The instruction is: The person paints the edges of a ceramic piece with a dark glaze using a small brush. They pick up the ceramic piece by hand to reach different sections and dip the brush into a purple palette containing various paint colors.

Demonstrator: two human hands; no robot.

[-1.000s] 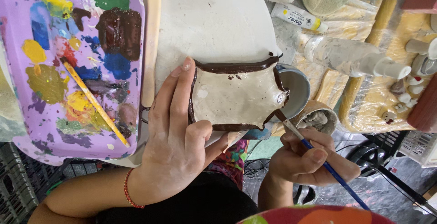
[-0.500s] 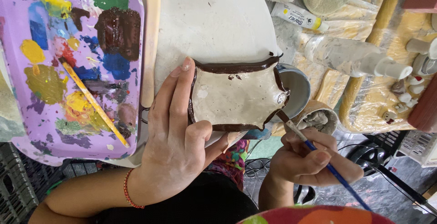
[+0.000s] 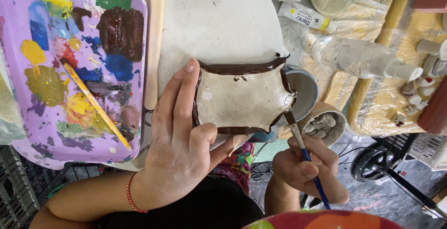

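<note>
The left hand (image 3: 179, 157) grips a shallow clay dish (image 3: 240, 97) with a wavy brown-painted rim and a pale unpainted inside; its fingers (image 3: 179, 96) lie flat along the dish's left edge while the thumb presses the lower rim, so the dish is clamped between them and sits up and to the right of the palm; the right hand (image 3: 309, 168) is below and right of the dish, its fingers closed together on a thin blue-handled brush (image 3: 305, 157); the brush runs on a slant, bristles up and leftward, its tip touching the dish's lower right corner; the dish's long axis runs left to right, from one hand toward the other; left of the left hand's fingers lies a purple palette (image 3: 70, 70) with a yellow brush (image 3: 95, 105) across it; just beyond the dish's right edge stand a grey cup (image 3: 305, 87) and a tan cup (image 3: 328, 122)
</note>
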